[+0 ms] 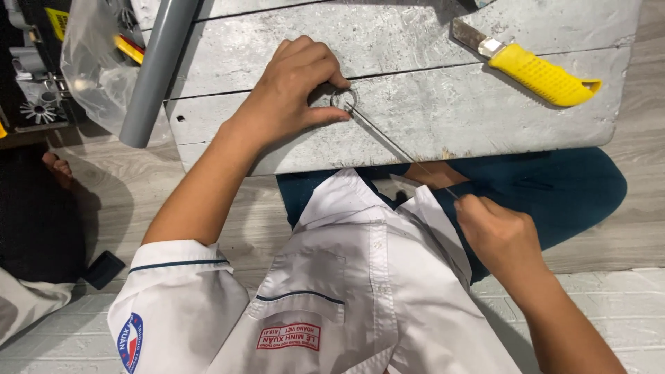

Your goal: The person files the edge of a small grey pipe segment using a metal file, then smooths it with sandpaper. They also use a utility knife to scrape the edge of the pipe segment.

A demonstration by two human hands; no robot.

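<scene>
Floor [623,235]: pale wood-look boards across the middle of the frame, turning to white painted brick along the lower edge.
Surface [429,62]: a low board of grey-painted planks, scuffed and cracked, filling the upper half from centre to right.
Person: seated at the near edge of the surface, white short-sleeved shirt [332,291] in the lower centre, dark teal trousers [568,187] just under the board at right.
Grey pipe [156,66]: a plastic tube leaning across the upper left, its lower end hanging past the left edge of the surface.
Clear plastic bag [90,62]: crumpled in the upper left, just beside the pipe, with dark machine parts behind it.
Left hand [294,86]: upper centre, palm down on the surface, thumb and forefinger pinched narrow on the wire loop, pressing it to the board.
Right hand [499,232]: right of centre, off the surface and over the lap, closed in a fist on the far end of the wire.
Yellow knife [537,69]: upper right, a utility knife lying flat on the surface, blade end pointing up-left, well apart from both hands.
Wire [395,142]: thin and grey, running taut on a diagonal from the left hand down-right to the right hand.
Wire loop [343,101]: a small ring at the wire's upper end, flat on the surface at the left hand's fingertips.
</scene>
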